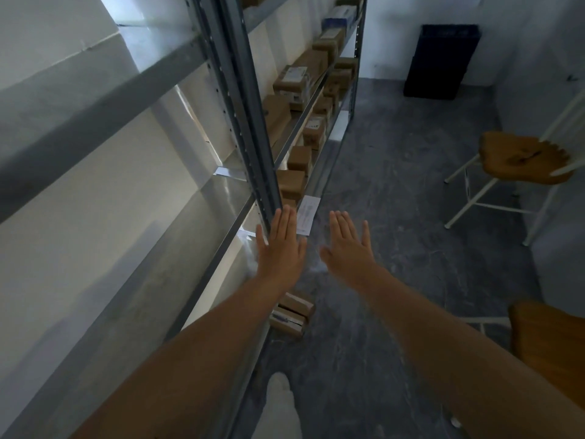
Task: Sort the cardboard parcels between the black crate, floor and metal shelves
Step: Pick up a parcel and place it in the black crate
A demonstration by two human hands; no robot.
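Note:
My left hand [280,248] and my right hand [348,248] are stretched out flat in front of me, fingers straight, holding nothing. They hover beside the upright post of the metal shelves [250,128]. Several cardboard parcels [292,82] line the far shelves. A pair of small cardboard parcels [292,313] lies on the floor just below my left forearm. The black crate [441,60] stands on end against the far wall.
A wooden stool with white legs [522,160] stands at the right, and another wooden seat [547,340] sits at the near right edge. A white paper sheet [306,214] hangs by the lower shelf. My foot in a white sock [278,403] is on the grey floor.

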